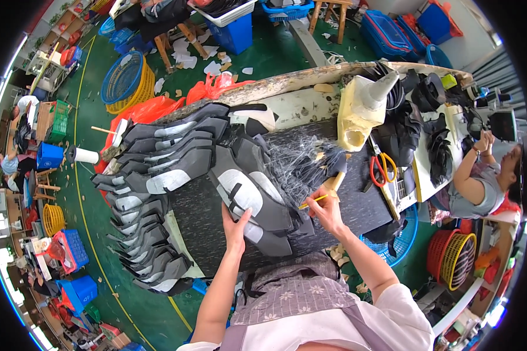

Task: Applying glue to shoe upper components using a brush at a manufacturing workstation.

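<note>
My left hand (237, 229) grips the lower edge of a dark grey, flat cut piece (263, 210) with a pale patch and a black strap, thumb on top. It looks like a shoe-upper part. My right hand (328, 209) is closed around a thin yellow stick (312, 202), its end close to the piece's right edge; whether it is a pencil or a brush handle I cannot tell. Just beyond the right fingers lies a pale, flat-handled tool (337, 180). Stringy, dried, glue-like threads (304, 167) cover the dark board (363, 205) there.
Overlapping grey-and-white pieces (146, 216) line the board's left side. A yellowish, crusted pot (357, 111) stands at the far right, near red-and-orange-handled scissors (382, 167). Black parts (436, 146) pile farther right, before a seated person (480, 181). A blue basket (401, 240) sits below the table.
</note>
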`<action>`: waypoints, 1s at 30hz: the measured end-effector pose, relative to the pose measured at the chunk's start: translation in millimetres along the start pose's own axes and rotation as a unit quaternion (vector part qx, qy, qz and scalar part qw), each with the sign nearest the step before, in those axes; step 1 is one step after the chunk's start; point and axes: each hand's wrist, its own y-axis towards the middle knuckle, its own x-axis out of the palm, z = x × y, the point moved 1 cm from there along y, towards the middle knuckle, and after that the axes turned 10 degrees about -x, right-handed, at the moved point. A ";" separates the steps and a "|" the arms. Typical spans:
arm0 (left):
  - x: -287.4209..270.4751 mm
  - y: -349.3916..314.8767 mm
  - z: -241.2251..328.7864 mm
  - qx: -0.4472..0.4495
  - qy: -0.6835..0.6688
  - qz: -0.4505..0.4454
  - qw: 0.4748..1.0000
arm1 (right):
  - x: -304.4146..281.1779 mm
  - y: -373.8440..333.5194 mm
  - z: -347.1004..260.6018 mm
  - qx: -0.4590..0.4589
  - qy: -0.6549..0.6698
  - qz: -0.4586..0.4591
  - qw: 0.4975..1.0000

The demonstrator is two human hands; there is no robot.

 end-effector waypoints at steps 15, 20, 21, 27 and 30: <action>48.9 -2.0 11.1 0.080 0.032 -0.046 0.995 | -108.9 27.1 -32.9 -0.168 -0.083 0.244 0.951; 12.6 -7.4 25.9 0.215 0.392 0.045 0.893 | -129.5 82.4 -35.9 -0.280 -0.241 0.204 0.906; 20.0 -12.4 28.8 0.262 0.452 0.066 0.850 | -138.2 96.1 -26.3 -0.289 -0.261 0.180 0.903; 34.1 -19.4 37.2 0.039 0.107 -0.020 0.993 | -122.1 89.6 -58.6 -0.118 -0.053 0.211 0.969; 32.8 7.8 30.5 0.084 0.186 0.046 0.978 | -109.5 95.3 -0.4 -0.227 -0.241 0.100 0.938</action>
